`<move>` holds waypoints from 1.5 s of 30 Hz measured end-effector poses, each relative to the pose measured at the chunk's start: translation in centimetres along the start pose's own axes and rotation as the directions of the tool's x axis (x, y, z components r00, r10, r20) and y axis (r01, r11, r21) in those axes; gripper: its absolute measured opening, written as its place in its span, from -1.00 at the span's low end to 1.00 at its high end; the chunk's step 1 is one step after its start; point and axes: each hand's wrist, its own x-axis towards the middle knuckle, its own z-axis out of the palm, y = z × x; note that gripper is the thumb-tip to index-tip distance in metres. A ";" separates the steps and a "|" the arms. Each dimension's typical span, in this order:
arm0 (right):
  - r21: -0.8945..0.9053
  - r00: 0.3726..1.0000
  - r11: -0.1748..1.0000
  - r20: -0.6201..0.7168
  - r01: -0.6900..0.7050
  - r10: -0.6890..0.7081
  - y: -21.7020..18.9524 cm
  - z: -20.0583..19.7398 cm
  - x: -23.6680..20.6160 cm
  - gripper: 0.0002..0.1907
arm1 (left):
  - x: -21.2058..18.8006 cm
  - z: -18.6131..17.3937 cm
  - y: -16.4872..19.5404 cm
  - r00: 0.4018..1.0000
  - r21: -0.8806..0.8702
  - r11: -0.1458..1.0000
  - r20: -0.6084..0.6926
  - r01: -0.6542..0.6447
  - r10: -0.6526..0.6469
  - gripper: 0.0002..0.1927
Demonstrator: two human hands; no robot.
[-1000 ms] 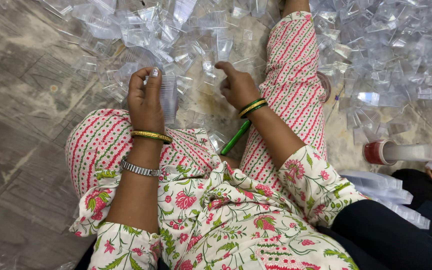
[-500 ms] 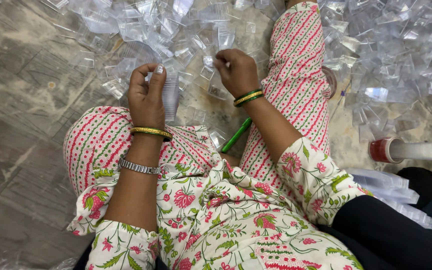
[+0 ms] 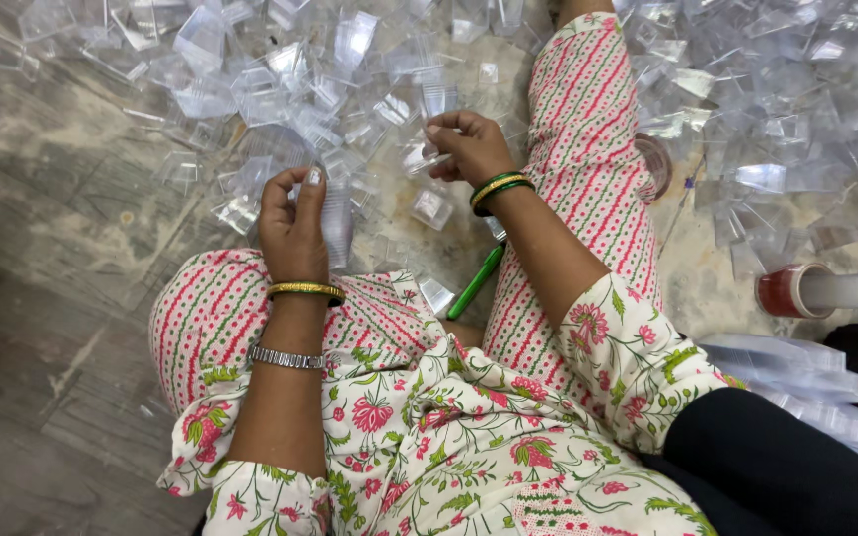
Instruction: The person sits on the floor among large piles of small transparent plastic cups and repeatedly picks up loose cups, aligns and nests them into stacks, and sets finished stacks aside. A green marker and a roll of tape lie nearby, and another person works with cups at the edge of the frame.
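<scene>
Your left hand (image 3: 293,223) grips a stack of clear cups (image 3: 336,223) upright above your knee, ready for nesting. Your right hand (image 3: 469,147) pinches one cup (image 3: 419,159) at the near edge of the floor's pile (image 3: 280,79).

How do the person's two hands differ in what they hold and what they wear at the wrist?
The left hand grips an upright stack of clear cups; the right hand pinches a single clear cup. The left wrist has a gold bangle and a metal watch band; the right wrist has green and gold bangles. Both wear floral sleeves.
</scene>
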 end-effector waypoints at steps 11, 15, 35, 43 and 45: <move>-0.063 0.917 0.938 -0.200 0.340 -0.346 1.3 -2.4 1.2 -0.86 | -0.3 -0.4 0.3 0.999 0.026 0.999 -0.014 -0.035 0.036 -0.82; -0.323 0.915 0.876 -0.068 0.357 -0.398 0.1 -2.3 -3.3 -0.84 | -0.3 -0.4 0.3 0.999 0.023 0.999 -0.017 -0.038 0.038 -0.82; -0.830 0.669 0.057 0.404 0.555 -0.624 0.6 6.8 -5.4 -0.84 | -1.2 -0.6 1.3 0.999 0.004 0.999 0.014 -0.049 0.049 -0.81; -0.784 0.689 0.372 0.096 0.497 -0.719 -3.0 0.0 -6.5 -0.85 | -0.8 -0.5 0.8 0.996 0.099 0.991 0.014 -0.085 0.084 -0.82; -0.774 0.784 0.431 0.132 0.464 -0.607 -2.8 0.1 -6.5 -0.80 | -0.7 -0.5 0.8 0.996 0.099 0.992 0.015 -0.084 0.083 -0.82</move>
